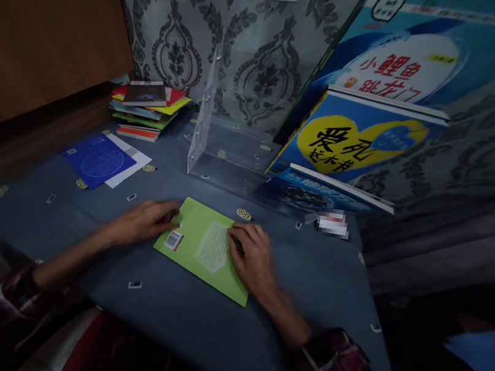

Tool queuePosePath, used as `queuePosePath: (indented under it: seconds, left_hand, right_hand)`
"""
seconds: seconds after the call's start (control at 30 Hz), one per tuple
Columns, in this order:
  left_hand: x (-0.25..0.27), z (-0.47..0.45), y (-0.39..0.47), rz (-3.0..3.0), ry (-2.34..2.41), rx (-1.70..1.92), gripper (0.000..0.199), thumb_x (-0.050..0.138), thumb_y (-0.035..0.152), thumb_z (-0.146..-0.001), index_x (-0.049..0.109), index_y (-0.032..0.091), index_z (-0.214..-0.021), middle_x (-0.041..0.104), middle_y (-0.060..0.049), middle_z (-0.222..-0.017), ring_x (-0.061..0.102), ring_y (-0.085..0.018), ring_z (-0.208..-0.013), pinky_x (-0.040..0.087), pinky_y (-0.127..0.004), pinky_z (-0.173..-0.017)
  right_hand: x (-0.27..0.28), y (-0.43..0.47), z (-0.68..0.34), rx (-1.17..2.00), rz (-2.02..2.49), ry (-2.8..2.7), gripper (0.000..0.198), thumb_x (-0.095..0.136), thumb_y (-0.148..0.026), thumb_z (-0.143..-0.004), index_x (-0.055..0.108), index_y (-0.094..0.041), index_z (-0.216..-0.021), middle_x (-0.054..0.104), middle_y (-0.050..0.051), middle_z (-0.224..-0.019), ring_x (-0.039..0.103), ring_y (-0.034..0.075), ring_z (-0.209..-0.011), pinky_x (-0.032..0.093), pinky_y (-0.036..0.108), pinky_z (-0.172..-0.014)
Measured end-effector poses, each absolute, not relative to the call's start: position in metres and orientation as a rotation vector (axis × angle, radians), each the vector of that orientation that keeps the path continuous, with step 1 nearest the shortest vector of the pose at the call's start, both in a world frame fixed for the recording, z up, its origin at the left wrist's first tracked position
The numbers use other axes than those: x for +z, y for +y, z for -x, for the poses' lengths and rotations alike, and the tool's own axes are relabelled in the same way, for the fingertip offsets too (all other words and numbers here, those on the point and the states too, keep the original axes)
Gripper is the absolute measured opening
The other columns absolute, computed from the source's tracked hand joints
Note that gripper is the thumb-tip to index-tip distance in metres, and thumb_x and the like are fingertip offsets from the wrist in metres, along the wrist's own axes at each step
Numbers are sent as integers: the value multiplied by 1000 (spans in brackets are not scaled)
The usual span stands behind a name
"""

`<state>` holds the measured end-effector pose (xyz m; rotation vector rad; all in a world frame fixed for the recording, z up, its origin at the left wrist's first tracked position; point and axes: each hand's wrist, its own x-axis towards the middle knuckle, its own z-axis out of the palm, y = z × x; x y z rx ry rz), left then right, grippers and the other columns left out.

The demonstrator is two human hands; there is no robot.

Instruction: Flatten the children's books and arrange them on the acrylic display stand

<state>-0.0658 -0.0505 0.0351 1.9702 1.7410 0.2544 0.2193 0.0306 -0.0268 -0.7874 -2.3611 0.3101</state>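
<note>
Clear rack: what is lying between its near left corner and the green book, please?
In the head view, that short stretch shows only bare tablecloth; nothing lies between the clear rack and the green book there.

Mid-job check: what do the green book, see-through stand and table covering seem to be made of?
Green book: probably paper with a smooth card cover; it shows printed text and a barcode.
Stand: likely clear acrylic, glossy; the patterned wall shows through and its edges catch light.
Table covering: dull, with small printed motifs; fabric or vinyl, I can't tell which.
</note>
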Motion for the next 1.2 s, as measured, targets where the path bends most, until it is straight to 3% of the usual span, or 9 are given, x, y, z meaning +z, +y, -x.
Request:
queuePosePath:
  seconds: [0.07,0.13,0.27,0.5,0.6,0.83,1.2]
  left_hand:
    - [28,70,-50,-2079,1815,303,38,42,38,-100,56,22,-131,68,-8,-109,62,-23,-95,48,-35,-80]
    - [21,72,-47,-2195,1872,278,43,35,36,-102,53,22,-139,64,-11,-116,59,-25,-103,48,-37,-87]
    - [14,71,-39,-2286,1913,130,45,25,34,-106,55,23,-137,58,-9,-105,54,-24,-97,47,-34,-81]
    - [16,66,-34,-2209,1976,128,53,30,25,-101,43,22,-152,57,-12,-114,53,-27,-102,47,-36,-83]
    - [14,68,-32,-2217,1945,105,55,30,18,-98,49,26,-149,57,-9,-107,54,-26,-100,47,-34,-79]
    - [6,79,-25,-2149,1828,352,52,33,18,-99,57,27,-144,59,-6,-105,55,-21,-98,46,-34,-92]
    - [3,78,-27,-2101,1838,362,53,32,16,-97,58,26,-142,60,-7,-110,54,-23,-103,46,-36,-93]
  right_hand:
    - [-26,31,-220,301,778,-2386,22,49,-20,-101,71,-19,-106,73,12,-107,62,28,-100,48,43,-83]
    - [-26,30,-220,299,778,-2399,23,49,-21,-101,71,-19,-109,72,12,-108,61,28,-101,49,44,-83]
    - [-25,30,-220,304,774,-2408,24,48,-21,-102,71,-20,-111,72,12,-109,60,28,-102,49,44,-85]
    - [-25,30,-220,248,777,-2441,24,48,-21,-103,71,-19,-111,71,13,-109,60,28,-102,50,44,-85]
    - [-20,25,-215,240,774,-2502,27,46,-22,-104,70,-19,-115,69,14,-111,59,29,-104,51,46,-87]
    - [6,-13,-163,367,312,-2821,29,54,-23,-102,64,-24,-130,60,14,-128,52,28,-117,50,45,-97]
    - [7,-16,-137,379,387,-2887,35,58,-32,-102,62,-23,-135,59,12,-114,51,27,-103,50,43,-89]
